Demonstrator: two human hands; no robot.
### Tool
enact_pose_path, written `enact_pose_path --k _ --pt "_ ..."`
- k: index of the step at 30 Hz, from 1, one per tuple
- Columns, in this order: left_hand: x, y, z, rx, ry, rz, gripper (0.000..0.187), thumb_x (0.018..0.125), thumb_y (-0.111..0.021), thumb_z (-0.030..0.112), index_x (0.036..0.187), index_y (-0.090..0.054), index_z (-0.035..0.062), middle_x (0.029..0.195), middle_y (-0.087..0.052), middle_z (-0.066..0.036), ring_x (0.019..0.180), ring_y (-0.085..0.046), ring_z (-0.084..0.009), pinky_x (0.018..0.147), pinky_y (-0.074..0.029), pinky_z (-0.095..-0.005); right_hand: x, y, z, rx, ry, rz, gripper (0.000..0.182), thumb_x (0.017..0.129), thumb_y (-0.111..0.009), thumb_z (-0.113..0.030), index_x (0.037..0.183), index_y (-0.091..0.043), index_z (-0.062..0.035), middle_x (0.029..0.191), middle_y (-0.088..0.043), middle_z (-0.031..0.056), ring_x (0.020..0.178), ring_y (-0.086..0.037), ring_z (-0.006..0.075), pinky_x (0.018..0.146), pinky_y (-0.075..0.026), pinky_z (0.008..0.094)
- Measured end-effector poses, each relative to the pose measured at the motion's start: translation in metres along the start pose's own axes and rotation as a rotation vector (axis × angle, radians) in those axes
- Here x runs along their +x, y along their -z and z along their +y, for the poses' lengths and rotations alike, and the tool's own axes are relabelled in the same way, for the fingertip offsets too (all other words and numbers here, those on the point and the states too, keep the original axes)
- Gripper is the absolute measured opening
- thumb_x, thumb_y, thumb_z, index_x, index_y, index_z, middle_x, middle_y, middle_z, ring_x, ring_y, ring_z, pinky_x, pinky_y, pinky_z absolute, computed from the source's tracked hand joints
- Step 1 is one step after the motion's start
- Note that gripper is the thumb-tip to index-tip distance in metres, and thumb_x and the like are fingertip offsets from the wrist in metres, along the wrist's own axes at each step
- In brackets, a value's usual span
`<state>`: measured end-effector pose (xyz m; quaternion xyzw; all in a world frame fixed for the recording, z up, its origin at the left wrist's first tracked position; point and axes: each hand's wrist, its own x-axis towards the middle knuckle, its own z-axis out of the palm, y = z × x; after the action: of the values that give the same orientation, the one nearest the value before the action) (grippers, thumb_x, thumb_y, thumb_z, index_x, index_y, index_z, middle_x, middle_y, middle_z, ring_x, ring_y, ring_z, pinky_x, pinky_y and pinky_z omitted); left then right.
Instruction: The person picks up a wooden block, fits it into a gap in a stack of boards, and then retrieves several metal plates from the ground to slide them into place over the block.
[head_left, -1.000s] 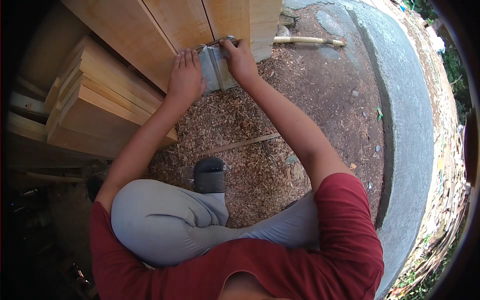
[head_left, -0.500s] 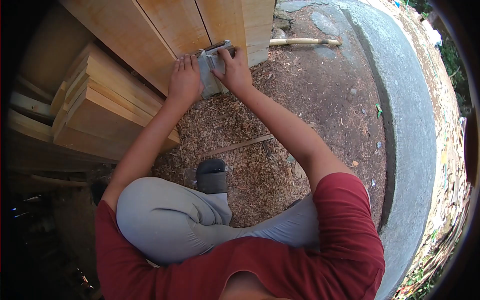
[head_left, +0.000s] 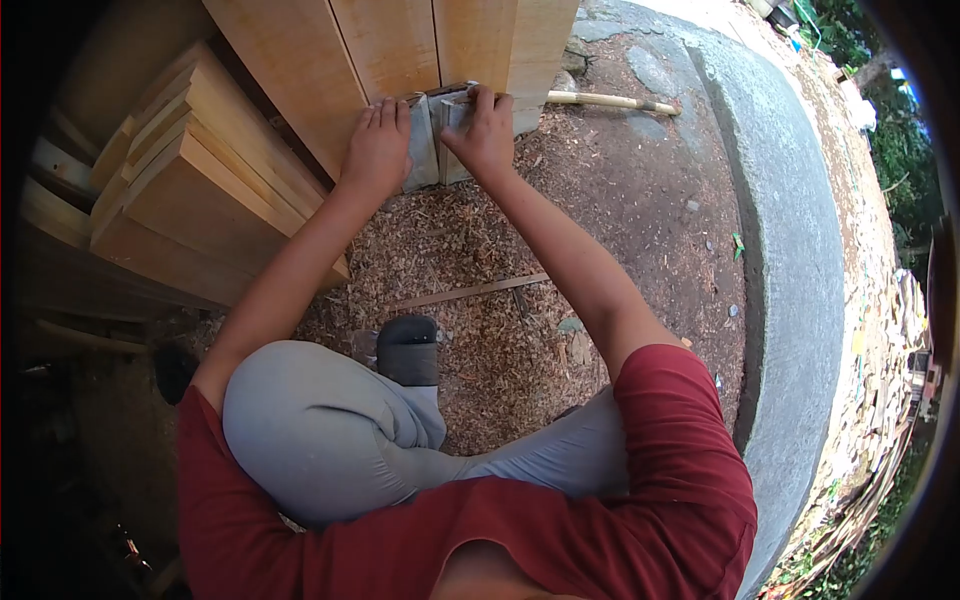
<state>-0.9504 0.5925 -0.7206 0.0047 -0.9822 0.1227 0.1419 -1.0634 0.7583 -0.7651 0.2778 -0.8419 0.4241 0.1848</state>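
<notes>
Pale grey, rough-faced slabs stand in front of the lower ends of several wooden boards. My left hand lies on the left grey slab, its fingers close together over the top edge. With thumb and fingers my right hand grips the right grey slab at its top. A narrow gap with a dark edge shows between the two slabs. My right palm and fingers hide part of the right slab.
Stacked planks stand at the left. Wood shavings cover the ground, with a thin wooden strip across them. A pole lies beyond my right hand. A concrete curb runs along the right.
The right slab has shifted slightly apart from the left one and sits straighter, with my right hand on it. My left hand stays at its slab. The view has shifted a little.
</notes>
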Motion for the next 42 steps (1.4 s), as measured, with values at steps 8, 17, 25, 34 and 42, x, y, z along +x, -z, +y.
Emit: enact_pose_path --k 8,17,25,34,42 --pt "-0.002 -0.001 0.003 -0.051 0.039 0.006 0.082 0.079 -0.079 0.018 0.149 -0.046 -0.0088 0.149 -0.055 -0.030 0.140 -0.056 -0.0398 0.125 -0.038 -0.0448 0.007 0.003 -0.001 0.027 0.049 -0.041 0.071 0.069 -0.089 -0.018 0.130 -0.054 -0.0031 0.124 -0.053 0.0237 0.116 -0.058 0.0437 0.099 -0.053 0.0474" --pt "-0.004 0.000 0.003 -0.077 0.036 0.045 0.081 0.081 -0.079 0.022 0.148 -0.047 -0.0084 0.151 -0.054 -0.029 0.142 -0.054 -0.0393 0.126 -0.036 -0.0450 0.001 -0.007 -0.007 -0.038 0.150 -0.040 0.069 0.070 -0.093 -0.013 0.131 -0.061 -0.0088 0.140 -0.047 0.0272 0.125 -0.054 0.0493 0.105 -0.051 0.0506" --pt "-0.004 -0.003 0.002 -0.020 0.018 0.045 0.084 0.080 -0.082 0.028 0.148 -0.049 -0.0085 0.150 -0.056 -0.029 0.142 -0.054 -0.0382 0.126 -0.036 -0.0445 0.004 -0.003 0.001 -0.051 0.156 -0.012 0.065 0.074 -0.091 -0.011 0.134 -0.066 -0.0121 0.140 -0.047 0.0275 0.122 -0.056 0.0460 0.102 -0.052 0.0490" --pt "-0.004 0.001 0.007 0.023 0.022 0.022 0.084 0.079 -0.079 0.026 0.147 -0.048 -0.0110 0.151 -0.054 -0.032 0.143 -0.054 -0.0399 0.127 -0.035 -0.0452 0.013 0.000 0.002 -0.156 0.188 -0.006 0.051 0.078 -0.084 -0.011 0.127 -0.072 -0.0142 0.123 -0.060 0.0194 0.108 -0.066 0.0396 0.091 -0.056 0.0480" --pt "-0.005 0.006 0.014 0.012 0.044 -0.027 0.087 0.080 -0.074 0.025 0.151 -0.042 -0.0142 0.154 -0.047 -0.036 0.145 -0.049 -0.0446 0.129 -0.031 -0.0484 0.007 0.024 0.015 0.152 0.141 -0.162 0.054 0.086 -0.076 -0.012 0.139 -0.067 -0.0113 0.141 -0.056 0.0266 0.128 -0.061 0.0437 0.106 -0.055 0.0458"
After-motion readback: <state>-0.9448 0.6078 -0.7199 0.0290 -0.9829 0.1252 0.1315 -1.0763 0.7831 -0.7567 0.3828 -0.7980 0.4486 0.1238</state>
